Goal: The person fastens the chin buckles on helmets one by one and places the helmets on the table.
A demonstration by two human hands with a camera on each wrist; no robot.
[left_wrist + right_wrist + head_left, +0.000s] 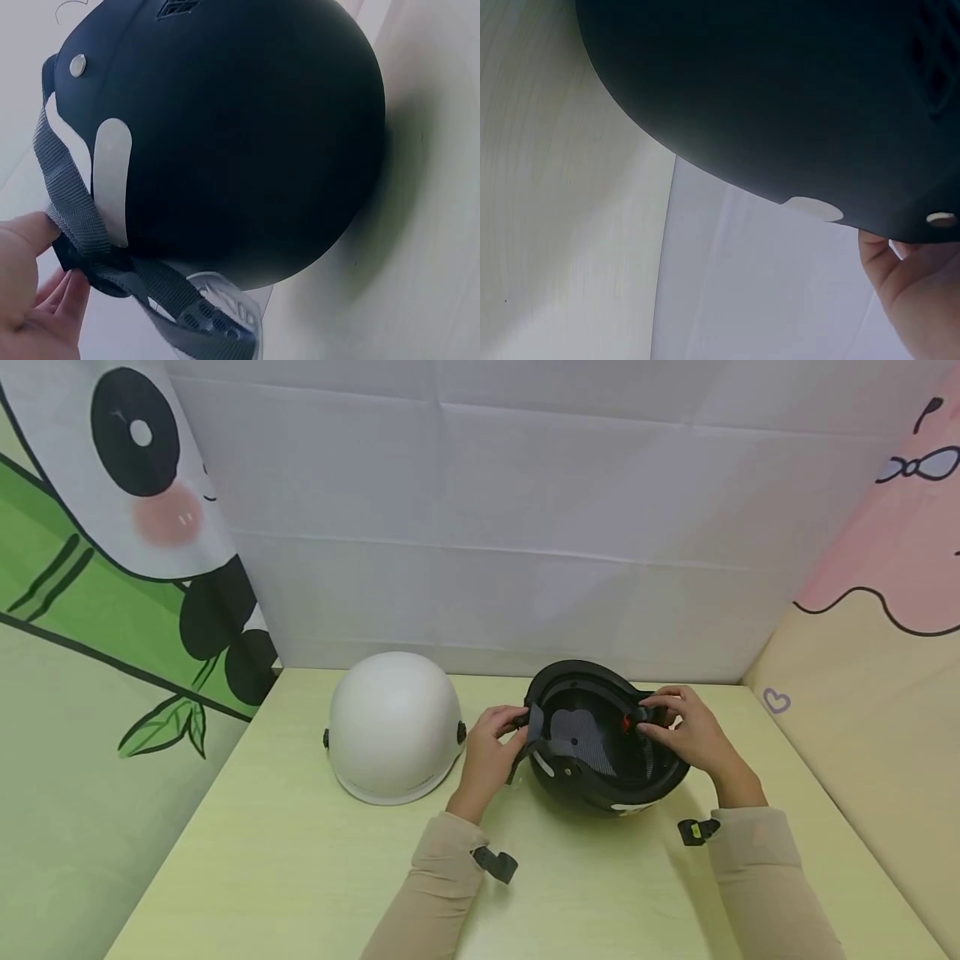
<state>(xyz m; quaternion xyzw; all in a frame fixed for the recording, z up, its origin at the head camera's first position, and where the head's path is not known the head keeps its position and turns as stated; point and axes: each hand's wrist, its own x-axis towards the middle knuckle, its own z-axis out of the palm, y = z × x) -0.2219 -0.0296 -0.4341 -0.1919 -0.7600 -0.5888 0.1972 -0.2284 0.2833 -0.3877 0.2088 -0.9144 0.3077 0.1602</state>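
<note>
A black helmet (592,793) lies upside down on the table, its padded inside facing up. At its left rim my left hand (487,758) pinches the grey strap; the left wrist view shows the thumb and fingers (71,304) around a dark buckle part where the straps (67,187) meet. My right hand (693,735) pinches a black buckle piece (639,715) with a red part at the helmet's right inner side. In the right wrist view the helmet shell (765,97) hides most of the fingers of that hand (922,300).
A white helmet (396,727) sits dome up to the left of the black one, on the pale table (300,877). Behind them hangs a white cloth wall (525,543). Printed cartoon panels stand at left and right.
</note>
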